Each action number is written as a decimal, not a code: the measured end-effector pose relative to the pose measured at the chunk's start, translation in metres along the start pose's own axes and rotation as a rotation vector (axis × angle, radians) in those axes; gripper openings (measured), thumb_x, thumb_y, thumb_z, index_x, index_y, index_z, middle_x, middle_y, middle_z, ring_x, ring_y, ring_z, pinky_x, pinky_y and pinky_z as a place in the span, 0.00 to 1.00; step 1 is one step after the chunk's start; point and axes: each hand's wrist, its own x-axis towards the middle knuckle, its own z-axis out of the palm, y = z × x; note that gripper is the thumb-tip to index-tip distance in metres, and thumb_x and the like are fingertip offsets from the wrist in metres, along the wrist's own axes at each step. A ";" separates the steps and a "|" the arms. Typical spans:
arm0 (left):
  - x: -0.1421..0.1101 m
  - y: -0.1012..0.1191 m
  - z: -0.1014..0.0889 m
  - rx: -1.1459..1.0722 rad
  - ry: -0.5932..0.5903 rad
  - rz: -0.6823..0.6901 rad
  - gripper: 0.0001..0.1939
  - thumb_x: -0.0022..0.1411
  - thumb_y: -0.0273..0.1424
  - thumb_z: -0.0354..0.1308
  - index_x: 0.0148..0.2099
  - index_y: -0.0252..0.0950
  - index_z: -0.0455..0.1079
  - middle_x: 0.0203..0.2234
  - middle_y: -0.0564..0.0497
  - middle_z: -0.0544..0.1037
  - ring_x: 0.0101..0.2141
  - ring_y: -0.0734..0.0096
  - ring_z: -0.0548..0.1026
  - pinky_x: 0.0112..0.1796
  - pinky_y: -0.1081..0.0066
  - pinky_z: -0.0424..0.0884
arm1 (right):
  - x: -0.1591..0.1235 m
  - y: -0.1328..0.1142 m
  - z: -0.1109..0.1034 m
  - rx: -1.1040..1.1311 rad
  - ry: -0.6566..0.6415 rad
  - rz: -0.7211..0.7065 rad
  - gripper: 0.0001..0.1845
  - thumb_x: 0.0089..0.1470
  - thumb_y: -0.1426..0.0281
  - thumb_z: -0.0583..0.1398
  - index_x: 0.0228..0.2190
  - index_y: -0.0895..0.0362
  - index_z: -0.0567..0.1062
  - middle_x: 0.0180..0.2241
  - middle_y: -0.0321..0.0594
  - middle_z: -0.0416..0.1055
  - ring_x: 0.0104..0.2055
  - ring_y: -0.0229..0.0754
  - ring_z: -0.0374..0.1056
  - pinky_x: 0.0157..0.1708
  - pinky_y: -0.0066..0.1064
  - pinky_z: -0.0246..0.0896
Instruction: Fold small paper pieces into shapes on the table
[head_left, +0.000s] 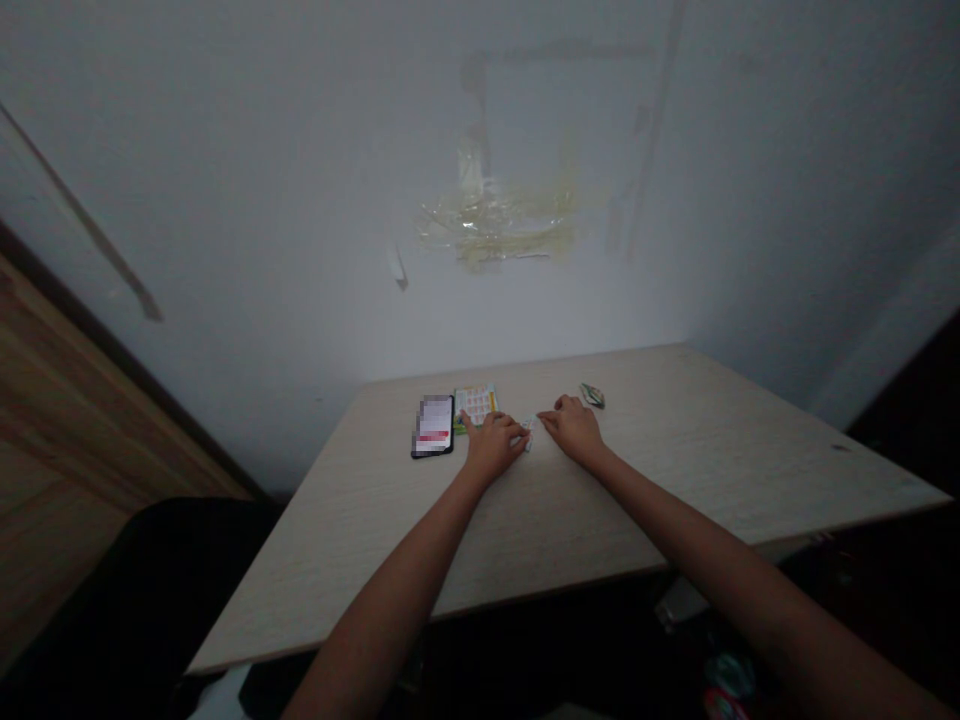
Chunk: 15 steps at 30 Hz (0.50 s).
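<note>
Touches small pale piece (529, 431) with left hand (491, 446), has right hand (577, 430) just beside it; cannot tell either hand's grip.

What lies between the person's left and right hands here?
In the head view, a small whitish printed piece lies between the left hand and right hand; its exact kind is unclear.

You have dim, greyish light, with the wall (300, 200) darkening toward the frame's sides and the lower corners sunk in near-black. You get glints off the clear tape (510, 225) at upper centre and a glow from the partly pixelated phone screen (433, 425). Your wide-angle view looks grainy, stretches the surface (360, 560) toward the edges and leaves detail around your fingers (514, 431) soft.
</note>
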 end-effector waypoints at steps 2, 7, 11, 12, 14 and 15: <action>0.000 0.000 0.000 -0.001 0.001 0.002 0.11 0.66 0.40 0.56 0.46 0.51 0.79 0.46 0.51 0.80 0.56 0.53 0.67 0.62 0.32 0.33 | 0.001 0.001 0.000 0.015 -0.003 0.011 0.15 0.63 0.61 0.57 0.45 0.45 0.81 0.44 0.49 0.70 0.49 0.51 0.62 0.43 0.37 0.59; -0.001 0.000 0.000 0.007 -0.002 0.014 0.12 0.67 0.41 0.55 0.49 0.53 0.77 0.47 0.51 0.80 0.57 0.53 0.66 0.60 0.29 0.29 | 0.002 0.007 0.001 0.148 0.007 -0.005 0.14 0.62 0.64 0.59 0.45 0.49 0.81 0.45 0.46 0.70 0.48 0.46 0.65 0.48 0.35 0.60; -0.001 0.000 0.000 0.004 -0.010 0.032 0.13 0.68 0.41 0.54 0.50 0.54 0.76 0.48 0.53 0.79 0.57 0.53 0.66 0.57 0.24 0.27 | 0.002 0.008 0.001 0.229 0.000 -0.071 0.12 0.61 0.64 0.60 0.41 0.51 0.83 0.44 0.43 0.72 0.48 0.44 0.66 0.51 0.33 0.59; -0.001 0.000 0.001 0.002 -0.012 0.033 0.13 0.68 0.41 0.54 0.51 0.54 0.76 0.48 0.53 0.79 0.57 0.53 0.66 0.56 0.24 0.27 | 0.002 0.007 0.002 0.234 -0.013 -0.076 0.12 0.60 0.64 0.60 0.40 0.52 0.83 0.44 0.43 0.72 0.48 0.43 0.66 0.51 0.33 0.59; -0.001 -0.001 0.001 -0.004 -0.016 0.030 0.13 0.68 0.41 0.55 0.51 0.53 0.76 0.49 0.53 0.79 0.57 0.54 0.65 0.57 0.24 0.27 | 0.003 0.005 0.001 0.231 -0.039 -0.061 0.12 0.60 0.63 0.61 0.39 0.53 0.83 0.43 0.43 0.73 0.48 0.43 0.67 0.51 0.32 0.59; -0.001 -0.002 0.002 -0.007 -0.019 0.027 0.13 0.68 0.41 0.55 0.51 0.53 0.76 0.49 0.52 0.79 0.57 0.54 0.65 0.57 0.25 0.27 | 0.003 0.004 0.001 0.223 -0.050 -0.047 0.12 0.59 0.63 0.61 0.39 0.53 0.83 0.43 0.43 0.73 0.47 0.43 0.67 0.50 0.32 0.59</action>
